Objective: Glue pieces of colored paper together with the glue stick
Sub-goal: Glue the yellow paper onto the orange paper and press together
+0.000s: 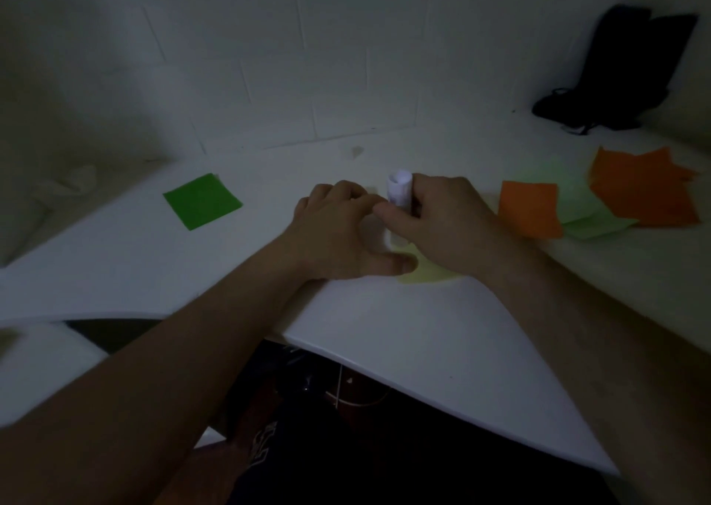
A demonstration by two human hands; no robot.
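Observation:
My right hand point(438, 220) grips a white glue stick point(399, 191), held upright with its lower end down on a pale yellow paper point(427, 272) at the middle of the white table point(384, 323). The hands cover most of that paper. My left hand point(338, 231) lies flat on the paper's left part, fingers spread and thumb stretched along its near edge. A bright green square of paper point(202, 200) lies alone on the table to the left.
To the right lies a loose pile of papers: an orange square point(529, 208), light green sheets point(584, 212) and a larger orange sheet point(646, 189). A black bag point(615, 77) leans in the far right corner. The table's near edge runs diagonally above my lap.

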